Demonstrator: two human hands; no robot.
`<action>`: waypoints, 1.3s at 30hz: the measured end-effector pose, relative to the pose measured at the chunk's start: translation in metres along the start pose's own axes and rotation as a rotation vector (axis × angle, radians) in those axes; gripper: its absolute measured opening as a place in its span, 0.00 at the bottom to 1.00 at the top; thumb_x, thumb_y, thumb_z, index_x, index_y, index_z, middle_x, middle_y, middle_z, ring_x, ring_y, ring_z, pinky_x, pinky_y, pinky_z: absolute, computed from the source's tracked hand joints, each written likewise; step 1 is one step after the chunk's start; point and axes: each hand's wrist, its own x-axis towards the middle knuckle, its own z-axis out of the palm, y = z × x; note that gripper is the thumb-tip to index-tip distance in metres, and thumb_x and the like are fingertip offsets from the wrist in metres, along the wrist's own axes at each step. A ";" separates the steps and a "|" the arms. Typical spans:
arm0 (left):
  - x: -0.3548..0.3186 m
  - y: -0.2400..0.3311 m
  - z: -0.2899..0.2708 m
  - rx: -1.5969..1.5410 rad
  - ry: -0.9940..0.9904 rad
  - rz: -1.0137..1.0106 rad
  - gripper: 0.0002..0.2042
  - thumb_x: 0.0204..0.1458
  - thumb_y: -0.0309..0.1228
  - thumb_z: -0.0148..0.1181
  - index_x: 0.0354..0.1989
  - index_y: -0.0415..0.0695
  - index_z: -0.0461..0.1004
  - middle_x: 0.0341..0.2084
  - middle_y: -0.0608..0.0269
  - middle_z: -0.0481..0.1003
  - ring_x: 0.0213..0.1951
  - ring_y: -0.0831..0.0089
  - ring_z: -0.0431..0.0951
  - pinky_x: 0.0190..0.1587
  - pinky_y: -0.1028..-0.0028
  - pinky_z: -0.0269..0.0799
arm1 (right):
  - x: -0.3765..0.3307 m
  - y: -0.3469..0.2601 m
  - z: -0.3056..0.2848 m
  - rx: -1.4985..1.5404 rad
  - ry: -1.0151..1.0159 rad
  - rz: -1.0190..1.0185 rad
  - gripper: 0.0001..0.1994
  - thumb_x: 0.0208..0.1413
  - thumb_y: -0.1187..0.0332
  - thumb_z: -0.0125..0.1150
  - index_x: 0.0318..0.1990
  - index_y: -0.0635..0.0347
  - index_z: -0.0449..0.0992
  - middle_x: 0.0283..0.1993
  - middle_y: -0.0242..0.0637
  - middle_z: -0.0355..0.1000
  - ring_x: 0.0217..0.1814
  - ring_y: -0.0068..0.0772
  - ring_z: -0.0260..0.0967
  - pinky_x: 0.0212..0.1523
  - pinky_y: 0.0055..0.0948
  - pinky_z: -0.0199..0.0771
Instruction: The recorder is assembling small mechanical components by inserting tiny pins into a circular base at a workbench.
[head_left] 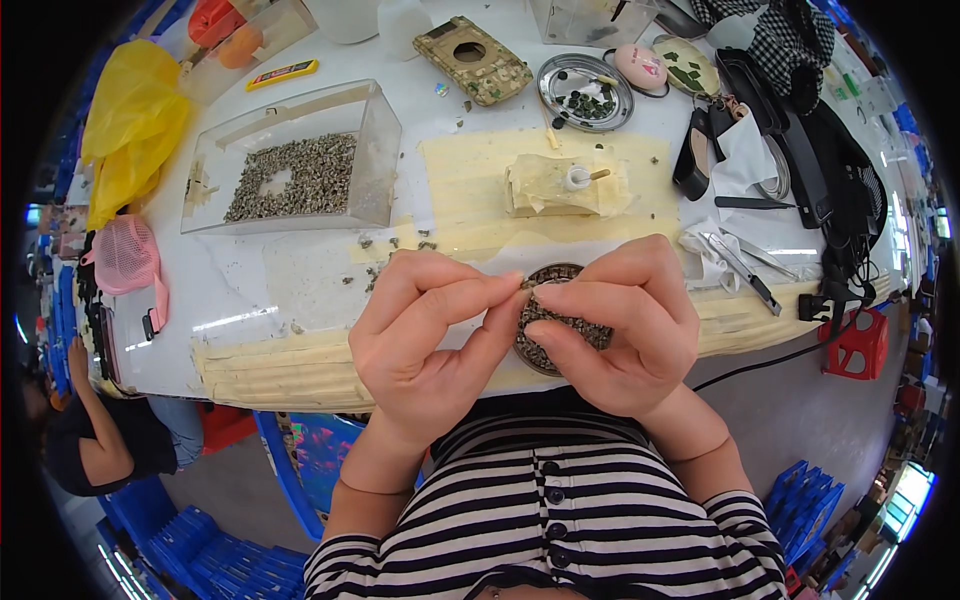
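My left hand is closed in a pinch at the table's near edge, its thumb and fingertips meeting over a round dish. My right hand is pinched too, its fingertips almost touching the left ones. Whatever small piece lies between the fingertips is too tiny to name. Many small grey-brown metallic parts fill the dish, partly hidden by my right hand. Beyond the hands, a block wrapped in cream tape carries a small white cup with a stick in it.
A clear box of similar small parts stands left, with loose ones beside it. Behind are a camouflage-patterned case and a metal dish of dark green pieces. Tweezers and a utility knife lie right. Another person sits at left.
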 end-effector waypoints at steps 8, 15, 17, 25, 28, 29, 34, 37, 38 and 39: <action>0.000 0.000 -0.002 -0.057 -0.018 0.020 0.15 0.39 0.15 0.71 0.37 0.40 0.83 0.27 0.63 0.76 0.30 0.71 0.74 0.31 0.76 0.69 | 0.001 0.001 0.005 0.047 -0.033 0.123 0.13 0.38 0.70 0.77 0.35 0.57 0.82 0.29 0.32 0.70 0.30 0.31 0.66 0.29 0.27 0.64; 0.001 0.000 -0.001 -0.049 -0.032 0.032 0.15 0.39 0.15 0.71 0.38 0.40 0.83 0.27 0.63 0.75 0.30 0.71 0.74 0.31 0.76 0.68 | 0.000 0.000 0.005 0.110 -0.035 0.206 0.12 0.39 0.70 0.77 0.32 0.59 0.81 0.30 0.33 0.71 0.32 0.33 0.67 0.31 0.28 0.66; 0.001 0.000 -0.001 -0.026 -0.025 0.031 0.15 0.39 0.15 0.71 0.37 0.40 0.83 0.27 0.63 0.75 0.30 0.71 0.74 0.30 0.76 0.68 | 0.000 0.002 0.005 0.085 -0.009 0.155 0.12 0.38 0.71 0.78 0.32 0.58 0.81 0.30 0.32 0.71 0.31 0.32 0.66 0.30 0.27 0.65; 0.000 -0.001 0.000 0.007 -0.013 0.021 0.14 0.38 0.15 0.72 0.37 0.40 0.83 0.27 0.63 0.75 0.29 0.71 0.74 0.30 0.76 0.68 | 0.000 0.000 0.002 -0.004 -0.010 0.015 0.14 0.36 0.71 0.78 0.34 0.55 0.82 0.29 0.29 0.69 0.29 0.29 0.64 0.28 0.27 0.62; 0.000 -0.001 0.000 -0.038 -0.007 0.016 0.14 0.39 0.15 0.71 0.37 0.40 0.83 0.27 0.63 0.75 0.30 0.71 0.74 0.31 0.76 0.68 | -0.001 0.002 0.003 0.007 0.005 0.082 0.14 0.36 0.71 0.77 0.34 0.56 0.82 0.29 0.30 0.70 0.30 0.30 0.65 0.30 0.27 0.63; 0.000 0.000 -0.001 -0.049 -0.014 0.014 0.15 0.39 0.15 0.71 0.37 0.40 0.83 0.27 0.63 0.75 0.30 0.71 0.74 0.31 0.76 0.68 | -0.001 0.000 0.005 0.021 0.007 0.113 0.14 0.37 0.71 0.77 0.35 0.56 0.82 0.29 0.30 0.70 0.30 0.31 0.65 0.30 0.28 0.64; 0.001 0.001 -0.002 -0.075 -0.040 0.020 0.14 0.40 0.14 0.71 0.38 0.40 0.83 0.28 0.63 0.76 0.30 0.72 0.74 0.31 0.76 0.68 | 0.001 0.002 0.006 0.069 -0.044 0.143 0.13 0.39 0.70 0.77 0.35 0.58 0.82 0.30 0.32 0.71 0.31 0.33 0.66 0.31 0.28 0.65; 0.001 0.000 -0.002 -0.063 -0.045 0.030 0.14 0.40 0.15 0.71 0.38 0.40 0.83 0.28 0.63 0.75 0.30 0.72 0.74 0.31 0.76 0.68 | 0.000 0.003 0.006 0.079 -0.033 0.146 0.13 0.39 0.70 0.77 0.34 0.58 0.82 0.29 0.32 0.71 0.31 0.33 0.66 0.31 0.28 0.65; 0.001 0.000 -0.002 -0.056 -0.040 0.027 0.14 0.40 0.15 0.71 0.38 0.40 0.83 0.28 0.63 0.75 0.30 0.72 0.74 0.31 0.76 0.68 | -0.001 0.003 0.006 0.080 -0.021 0.150 0.12 0.39 0.70 0.77 0.34 0.58 0.82 0.29 0.32 0.71 0.31 0.33 0.66 0.31 0.28 0.64; 0.001 0.000 -0.001 -0.049 -0.034 0.023 0.14 0.40 0.15 0.71 0.37 0.40 0.83 0.27 0.63 0.75 0.30 0.71 0.74 0.31 0.76 0.68 | -0.001 0.003 0.006 0.082 -0.009 0.154 0.12 0.39 0.70 0.77 0.33 0.57 0.81 0.29 0.32 0.70 0.30 0.33 0.65 0.30 0.28 0.64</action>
